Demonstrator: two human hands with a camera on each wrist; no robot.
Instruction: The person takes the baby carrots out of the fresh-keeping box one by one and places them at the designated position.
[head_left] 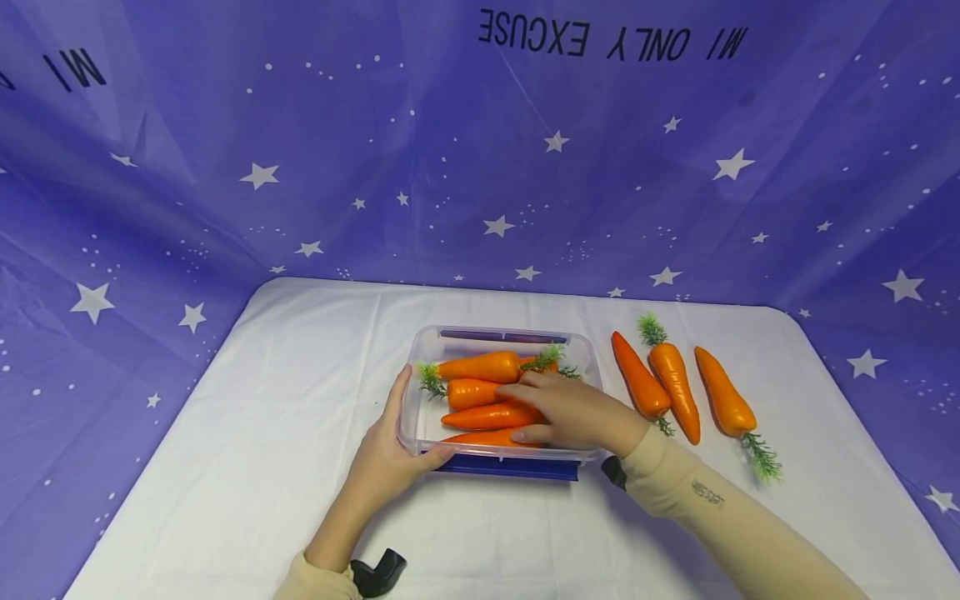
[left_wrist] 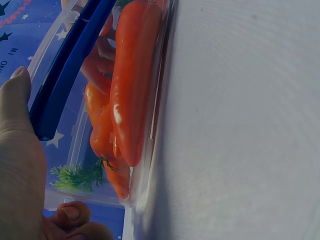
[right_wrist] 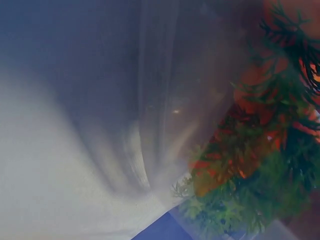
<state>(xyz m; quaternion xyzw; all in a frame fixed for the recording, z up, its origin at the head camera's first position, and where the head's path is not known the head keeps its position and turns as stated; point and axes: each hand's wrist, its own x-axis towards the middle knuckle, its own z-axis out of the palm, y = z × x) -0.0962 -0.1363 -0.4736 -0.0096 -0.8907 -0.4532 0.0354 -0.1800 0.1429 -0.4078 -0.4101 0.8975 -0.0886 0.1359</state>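
Observation:
A clear plastic container (head_left: 408, 417) with blue side clips holds several orange carrots (head_left: 480, 367) with green tops. My left hand (head_left: 382, 454) grips its near left corner, thumb over the front rim and fingers along the left side wall. In the left wrist view, the left thumb (left_wrist: 17, 95) lies beside a blue clip (left_wrist: 67, 70). Inside the container, my right hand (head_left: 573, 408) reaches down over the carrots from the right. Its fingers and thumb straddle a red-orange carrot (head_left: 480, 417), whose thick end is hidden under the hand. Green carrot tops (right_wrist: 240, 195) show blurred in the right wrist view.
Right of the container, three more carrots lie on the white tablecloth (head_left: 247, 442): a left one (head_left: 637, 375), a middle one (head_left: 675, 387) and a right one (head_left: 723, 392). A purple star-printed curtain (head_left: 450, 167) stands behind the table.

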